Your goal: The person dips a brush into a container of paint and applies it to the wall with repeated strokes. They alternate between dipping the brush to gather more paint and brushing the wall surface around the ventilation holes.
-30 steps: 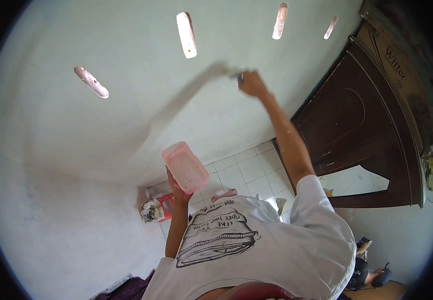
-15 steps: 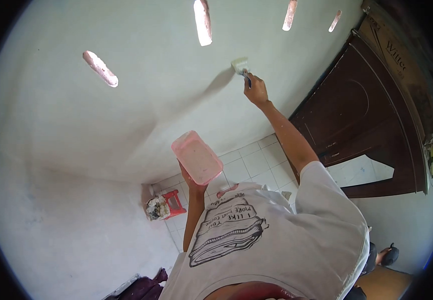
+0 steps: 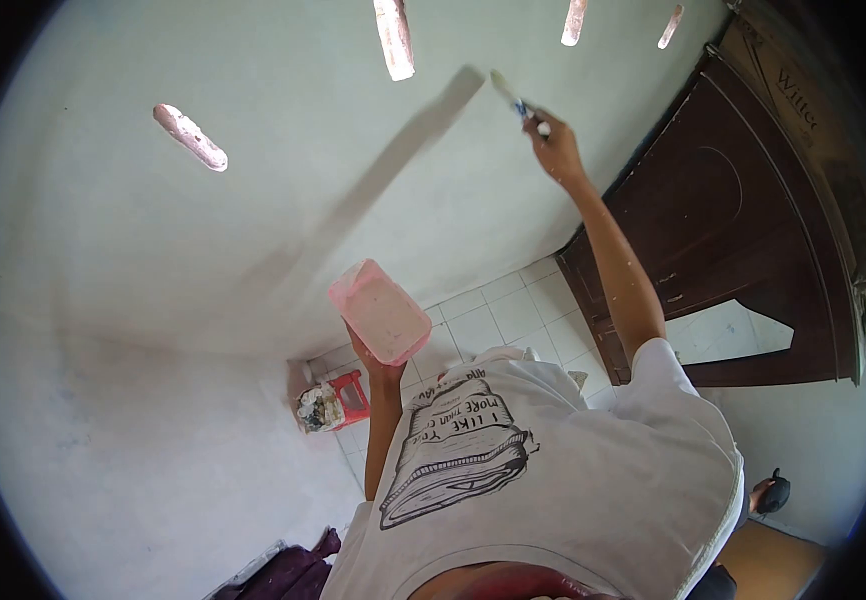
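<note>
My right hand [image 3: 555, 150] is closed round the handle of a paintbrush [image 3: 505, 88], its pale bristles up near the light wall [image 3: 283, 180]. Whether the bristles touch the wall I cannot tell. Lower down, my left hand [image 3: 381, 365] holds a pink rectangular tub [image 3: 388, 320] from beneath, and the tub mostly hides its fingers. Pale paint shows inside the tub. A long arm shadow falls on the wall left of the brush.
Bright narrow slots [image 3: 393, 40] cut through the upper wall. A dark wooden cabinet [image 3: 723, 220] stands at right, with a cardboard box [image 3: 793, 90] on it. On the tiled floor [image 3: 478, 325] is a red stool [image 3: 355, 397]. Purple cloth [image 3: 288, 572] lies bottom left.
My right hand has moved up and right with the brush, which now shows edge-on. The tub in my left hand has shifted slightly left. The arm shadow on the wall is longer and darker.
</note>
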A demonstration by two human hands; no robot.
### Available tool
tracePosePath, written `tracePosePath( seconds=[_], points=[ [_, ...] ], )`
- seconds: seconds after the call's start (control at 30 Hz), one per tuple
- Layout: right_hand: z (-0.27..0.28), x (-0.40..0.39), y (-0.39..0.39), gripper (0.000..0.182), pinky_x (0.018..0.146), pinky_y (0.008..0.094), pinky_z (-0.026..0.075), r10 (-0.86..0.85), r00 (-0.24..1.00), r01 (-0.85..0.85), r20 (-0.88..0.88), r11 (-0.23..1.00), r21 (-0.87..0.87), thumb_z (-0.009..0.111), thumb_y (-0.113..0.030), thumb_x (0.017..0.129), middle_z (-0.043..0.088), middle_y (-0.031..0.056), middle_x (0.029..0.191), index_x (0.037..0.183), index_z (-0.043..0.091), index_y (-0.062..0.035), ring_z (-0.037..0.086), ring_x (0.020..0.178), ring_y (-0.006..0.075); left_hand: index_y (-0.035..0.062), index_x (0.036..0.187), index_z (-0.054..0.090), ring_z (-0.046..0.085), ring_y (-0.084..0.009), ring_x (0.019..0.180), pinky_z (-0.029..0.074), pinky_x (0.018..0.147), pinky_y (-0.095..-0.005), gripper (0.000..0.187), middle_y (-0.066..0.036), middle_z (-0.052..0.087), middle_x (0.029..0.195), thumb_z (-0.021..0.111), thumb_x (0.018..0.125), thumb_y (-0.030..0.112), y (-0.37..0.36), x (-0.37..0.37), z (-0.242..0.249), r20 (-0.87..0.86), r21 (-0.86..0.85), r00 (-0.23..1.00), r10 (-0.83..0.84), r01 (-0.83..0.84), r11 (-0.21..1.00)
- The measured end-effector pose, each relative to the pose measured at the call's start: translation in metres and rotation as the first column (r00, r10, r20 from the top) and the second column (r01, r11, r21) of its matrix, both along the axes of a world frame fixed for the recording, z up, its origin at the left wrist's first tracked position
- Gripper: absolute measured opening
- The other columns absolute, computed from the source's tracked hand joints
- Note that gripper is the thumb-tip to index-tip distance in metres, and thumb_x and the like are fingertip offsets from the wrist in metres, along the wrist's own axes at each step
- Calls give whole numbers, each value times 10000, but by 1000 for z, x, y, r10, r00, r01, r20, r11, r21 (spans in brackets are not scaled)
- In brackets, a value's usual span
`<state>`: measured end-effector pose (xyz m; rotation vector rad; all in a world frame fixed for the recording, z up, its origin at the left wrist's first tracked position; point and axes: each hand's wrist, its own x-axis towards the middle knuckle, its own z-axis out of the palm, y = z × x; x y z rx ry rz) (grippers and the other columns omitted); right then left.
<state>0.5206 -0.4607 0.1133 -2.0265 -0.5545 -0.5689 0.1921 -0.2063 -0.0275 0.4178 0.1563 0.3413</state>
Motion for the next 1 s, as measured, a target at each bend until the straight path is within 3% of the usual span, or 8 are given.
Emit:
tracePosePath(
  seconds=[0.03,0.2,0.37,0.53,0.7,0.77,0.87,1.0],
  points=[
    [31,-9,2,270,606,313,475,-32,998,33,-55,999,27,628,-150,969,649,96,816,1196,658,-7,522,605,140,109,1441,412,596,-293,1155,528,964,-465,598,-123,575,1302,399,1022,534,-2,2,2,-20,65,999,31,-29,997],
    [66,8,26,221,625,396,494,-116,907,127,405,992,0,641,-97,928,616,187,823,1138,666,-33,598,642,340,160,1419,443,605,-245,1157,558,935,-438,525,-56,581,1298,377,1042,520,-8,12,4,-32,102,999,-10,14,995],
    [-81,36,55,362,645,548,536,-141,973,169,183,975,-147,601,-107,920,622,216,828,1282,600,-93,639,713,440,156,1424,428,605,-239,1148,560,926,-436,528,-55,570,1303,360,1047,520,-13,23,-7,-76,35,997,-11,14,999],
    [-155,39,15,284,767,554,544,-139,944,-45,-300,845,-533,575,-87,869,669,254,937,1129,686,-61,657,787,456,150,1420,438,598,-251,1170,548,954,-451,543,-66,575,1306,375,1040,532,-35,35,0,-52,-24,997,-52,51,998],
    [15,44,21,210,671,461,535,-14,996,45,88,930,-365,593,-85,879,667,237,753,1017,714,15,665,718,396,141,1415,453,598,-269,1181,546,965,-465,549,-78,583,1305,408,1032,532,-52,48,22,-49,27,997,-66,68,997],
    [94,15,23,188,636,451,517,29,990,-10,139,991,-134,622,-90,888,668,231,783,1021,700,16,664,700,375,128,1428,424,574,-263,1200,526,991,-455,543,-93,558,1333,394,1040,508,-51,48,10,-10,-55,993,-117,116,992],
    [102,16,41,195,604,447,501,-87,938,47,336,991,124,636,-85,898,655,233,782,1053,681,24,649,677,383,136,1412,457,613,-274,1158,554,951,-472,545,-88,590,1296,418,1031,523,-57,52,7,-25,18,997,-77,77,997],
    [-29,34,69,307,687,523,533,-72,987,80,146,996,-45,618,-105,901,631,229,832,1199,665,-51,643,726,437,140,1406,462,610,-270,1163,558,947,-468,538,-87,590,1288,421,1030,522,-68,41,13,-44,291,998,54,-39,956]
  ],
)
